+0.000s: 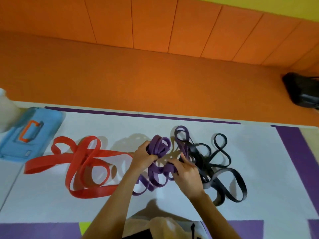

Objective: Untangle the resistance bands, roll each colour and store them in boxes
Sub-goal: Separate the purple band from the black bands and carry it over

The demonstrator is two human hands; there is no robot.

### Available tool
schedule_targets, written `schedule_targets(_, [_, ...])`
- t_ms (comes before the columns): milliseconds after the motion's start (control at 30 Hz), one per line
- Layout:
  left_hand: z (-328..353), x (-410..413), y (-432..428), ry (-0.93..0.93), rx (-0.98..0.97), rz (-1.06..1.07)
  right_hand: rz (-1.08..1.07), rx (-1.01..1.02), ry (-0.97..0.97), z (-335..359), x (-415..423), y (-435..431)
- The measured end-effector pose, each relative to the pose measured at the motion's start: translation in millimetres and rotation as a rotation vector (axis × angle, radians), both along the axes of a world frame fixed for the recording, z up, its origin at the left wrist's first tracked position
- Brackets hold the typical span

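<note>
My left hand (144, 156) grips a bunch of loops of the purple band (161, 145), with the fingers curled around them, above the white mat (259, 152). My right hand (187, 171) pinches other purple strands just beside it, where they cross into the black band (222, 171). The black band lies in loose loops to the right of my hands, tangled with the purple one. The red band (82, 161) lies apart on the left, near 1 blue box (25, 133) with an orange handle.
</note>
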State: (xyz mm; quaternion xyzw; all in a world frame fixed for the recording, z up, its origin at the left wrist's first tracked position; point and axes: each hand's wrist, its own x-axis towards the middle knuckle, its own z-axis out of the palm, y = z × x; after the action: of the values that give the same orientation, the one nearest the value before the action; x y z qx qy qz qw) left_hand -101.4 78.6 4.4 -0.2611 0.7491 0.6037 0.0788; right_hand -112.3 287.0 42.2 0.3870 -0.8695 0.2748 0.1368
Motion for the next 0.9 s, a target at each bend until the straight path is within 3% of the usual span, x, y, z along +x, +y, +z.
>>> schedule_targets(100, [-1,3,-11,0.012,0.083,0.059,0.098,0.015,0.155,9,7,-2])
schedule_targets(200, [-1,11,-14,0.007,0.182,0.108,0.191,-0.04,0.108,9,14,-9])
schedule_targets(267, [0,17,-15,-0.031,0.217,0.13,0.135,-0.01,0.024,5,13,-11])
schedule_targets(367, [-1,25,-17,-0.055,0.236,0.123,-0.071,0.008,-0.36,-7,7,-8])
schedule_targets(433, [-2,30,-16,-0.049,0.223,0.115,-0.251,-0.09,-0.677,-13,2,-9])
schedule_targets(533, [-5,33,-10,-0.033,0.256,0.012,-0.571,-0.319,-0.982,-22,-11,-14])
schedule_targets(600, [-5,31,-2,-0.044,0.312,-0.076,-0.633,-0.42,-1.147,-19,-21,-22])
schedule_targets(733, [-7,25,12,-0.035,0.265,-0.177,-0.447,-0.368,-1.254,-4,-36,-30])
schedule_targets(900, [-11,20,21,0.118,0.175,-0.124,-0.094,-0.493,-1.59,-1,-41,-28])
